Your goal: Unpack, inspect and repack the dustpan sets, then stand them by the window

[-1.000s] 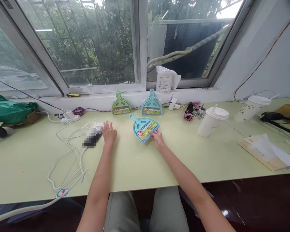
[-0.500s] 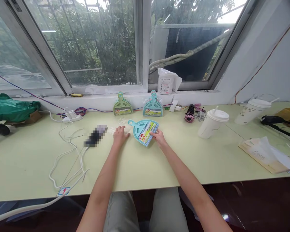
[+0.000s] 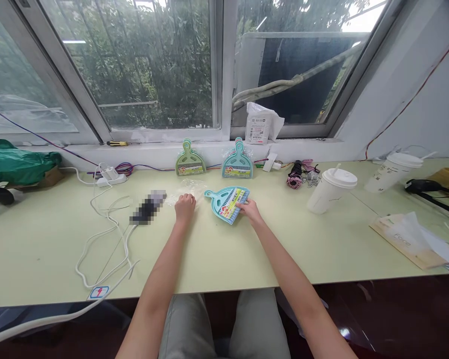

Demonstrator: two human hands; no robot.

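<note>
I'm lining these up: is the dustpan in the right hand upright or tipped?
Tipped: the dustpan in the right hand has its handle pointing left; the green dustpan stands handle-up.

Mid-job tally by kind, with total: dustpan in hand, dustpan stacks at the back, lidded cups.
Dustpan in the right hand: 1
Dustpan stacks, one green-fronted, one teal-fronted (each counted once; layers overlap too much to count): 2
Lidded cups: 2
Total: 5
</note>
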